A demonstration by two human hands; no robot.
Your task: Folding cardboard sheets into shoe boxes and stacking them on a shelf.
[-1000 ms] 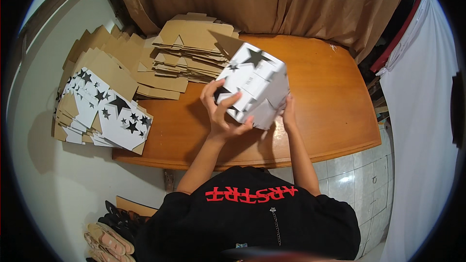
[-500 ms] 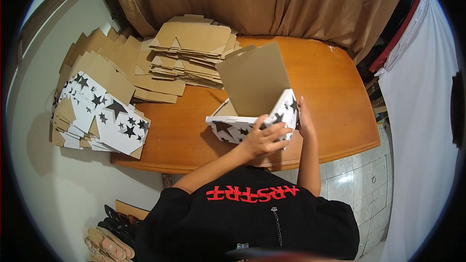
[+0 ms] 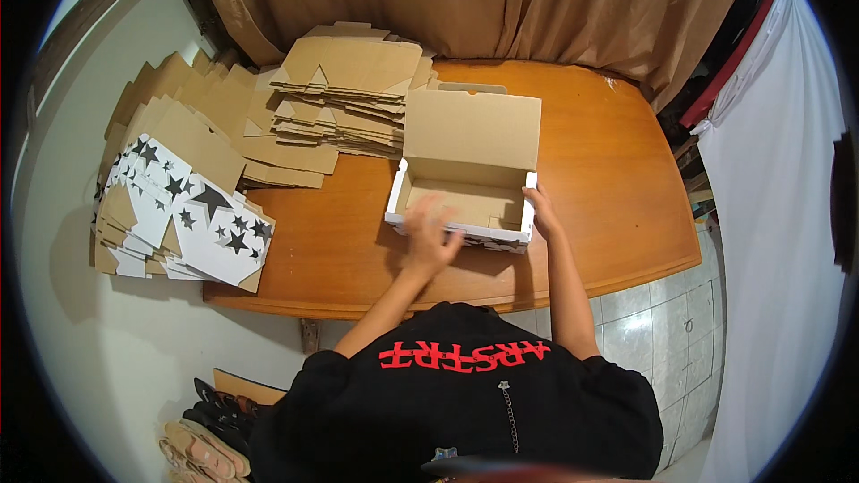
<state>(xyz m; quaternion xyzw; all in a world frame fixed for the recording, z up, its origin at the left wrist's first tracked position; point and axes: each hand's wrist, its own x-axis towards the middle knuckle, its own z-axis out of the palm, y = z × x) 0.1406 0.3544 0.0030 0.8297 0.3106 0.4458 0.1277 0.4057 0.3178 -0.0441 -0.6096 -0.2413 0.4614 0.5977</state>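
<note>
I see the cardboard box (image 3: 505, 238) folded up, lid (image 3: 472, 125) not yet closed, left hand (image 3: 430, 240) spread, right hand (image 3: 544, 214) gripping it.

Cardboard box (image 3: 501, 234) in front of me on the table (image 3: 617, 179), folded into shape, long side toward me, lid (image 3: 472, 128) raised at the far side, plain brown within, white outside, dark print on the wall facing me, inside open to my view

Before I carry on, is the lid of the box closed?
No, the lid stands open at the far side of the box, exposing its brown interior.
</note>
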